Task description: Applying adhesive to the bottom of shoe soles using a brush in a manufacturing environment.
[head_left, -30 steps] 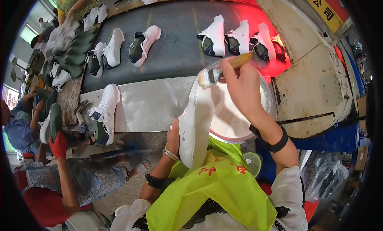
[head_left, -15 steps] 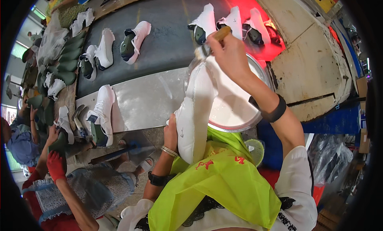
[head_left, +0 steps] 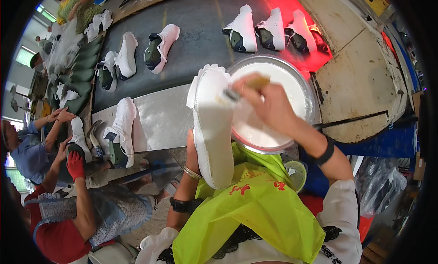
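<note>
My left hand (head_left: 192,152) grips a white shoe (head_left: 212,141) from its left side. The shoe stands tilted with its underside toward me, and most of the left fingers are hidden behind it. In my right hand (head_left: 273,106) is a brush (head_left: 231,95) with a yellowish handle, its bristles against the upper right part of the underside. Motion blurs the brush and the right fingers. Just right of the shoe, beneath my right hand, sits a round metal basin (head_left: 299,69) of white liquid.
Several white-and-green shoes (head_left: 162,47) stand on the dark conveyor belt (head_left: 191,40); those at far right sit in red light beside a worn pale housing (head_left: 351,49). Another shoe (head_left: 122,132) rests at the metal ledge (head_left: 159,113). A red-gloved co-worker's hand (head_left: 75,166) holds a shoe at left.
The brush has come down from above the shoe's upper end onto its underside. My left hand has turned the shoe so the underside faces me more. Belt shoes appear slightly further right.
</note>
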### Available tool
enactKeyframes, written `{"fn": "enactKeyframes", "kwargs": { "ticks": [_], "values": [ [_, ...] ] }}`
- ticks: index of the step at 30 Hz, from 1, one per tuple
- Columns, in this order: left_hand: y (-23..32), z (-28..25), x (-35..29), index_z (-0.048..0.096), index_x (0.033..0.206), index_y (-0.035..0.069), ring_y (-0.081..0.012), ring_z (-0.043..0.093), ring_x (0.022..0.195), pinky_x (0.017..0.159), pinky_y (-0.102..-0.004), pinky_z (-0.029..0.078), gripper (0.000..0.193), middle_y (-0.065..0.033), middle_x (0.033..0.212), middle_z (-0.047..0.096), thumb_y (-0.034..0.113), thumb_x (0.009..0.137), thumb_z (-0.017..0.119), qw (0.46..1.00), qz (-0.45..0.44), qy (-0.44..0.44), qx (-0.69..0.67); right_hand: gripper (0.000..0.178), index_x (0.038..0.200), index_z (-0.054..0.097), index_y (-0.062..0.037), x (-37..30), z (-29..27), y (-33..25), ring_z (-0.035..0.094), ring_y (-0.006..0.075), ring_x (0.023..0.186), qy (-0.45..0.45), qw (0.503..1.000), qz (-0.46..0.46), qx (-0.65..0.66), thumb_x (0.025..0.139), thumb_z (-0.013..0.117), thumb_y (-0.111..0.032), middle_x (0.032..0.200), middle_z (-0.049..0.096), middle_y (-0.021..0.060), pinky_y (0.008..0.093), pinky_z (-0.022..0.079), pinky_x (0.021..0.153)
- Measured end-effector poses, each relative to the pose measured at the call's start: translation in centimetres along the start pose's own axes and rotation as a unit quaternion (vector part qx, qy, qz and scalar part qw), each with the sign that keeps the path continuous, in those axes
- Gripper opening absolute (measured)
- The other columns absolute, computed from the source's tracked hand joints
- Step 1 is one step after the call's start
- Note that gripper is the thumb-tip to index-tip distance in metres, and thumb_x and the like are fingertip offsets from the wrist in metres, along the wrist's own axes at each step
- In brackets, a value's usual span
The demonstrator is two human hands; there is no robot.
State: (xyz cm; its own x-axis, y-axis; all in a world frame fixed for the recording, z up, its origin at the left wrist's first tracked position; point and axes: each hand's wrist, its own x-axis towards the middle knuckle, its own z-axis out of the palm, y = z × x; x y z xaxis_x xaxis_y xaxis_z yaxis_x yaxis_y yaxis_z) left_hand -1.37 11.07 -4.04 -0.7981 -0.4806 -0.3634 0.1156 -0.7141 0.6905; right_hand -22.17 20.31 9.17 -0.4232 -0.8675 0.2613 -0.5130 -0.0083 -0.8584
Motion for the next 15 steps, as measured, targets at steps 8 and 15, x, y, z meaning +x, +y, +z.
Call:
{"fn": "enactKeyframes", "kwargs": {
  "ticks": [8,15],
  "values": [
    [0.8,-0.2,-0.5,0.047,0.125,-0.001,-0.0278,0.064,0.092,0.083,-0.0397,0.053,0.064,-0.0186,0.108,0.062,0.049,0.098,0.019,1.0,0.025,0.005,-0.011,0.018,0.103,0.062,-0.0009,0.8,0.3,2.2,0.065,0.0188,0.078,0.073,0.996,0.012,0.053,0.092,0.058,-0.014,0.087,0.068,0.0116,0.0287,0.048,0.071],
    [0.7,-0.8,0.2,0.049,0.12,0.0,-0.0241,0.065,0.088,0.078,-0.0363,0.055,0.057,-0.0147,0.102,0.063,0.047,0.099,0.024,0.997,0.049,0.002,-0.051,0.02,0.104,0.061,0.0,0.3,-0.8,-1.4,0.066,0.0164,0.08,0.015,0.999,0.031,0.03,0.093,0.055,-0.015,0.087,0.068,0.0119,0.0283,0.049,0.073]
  ]
}}
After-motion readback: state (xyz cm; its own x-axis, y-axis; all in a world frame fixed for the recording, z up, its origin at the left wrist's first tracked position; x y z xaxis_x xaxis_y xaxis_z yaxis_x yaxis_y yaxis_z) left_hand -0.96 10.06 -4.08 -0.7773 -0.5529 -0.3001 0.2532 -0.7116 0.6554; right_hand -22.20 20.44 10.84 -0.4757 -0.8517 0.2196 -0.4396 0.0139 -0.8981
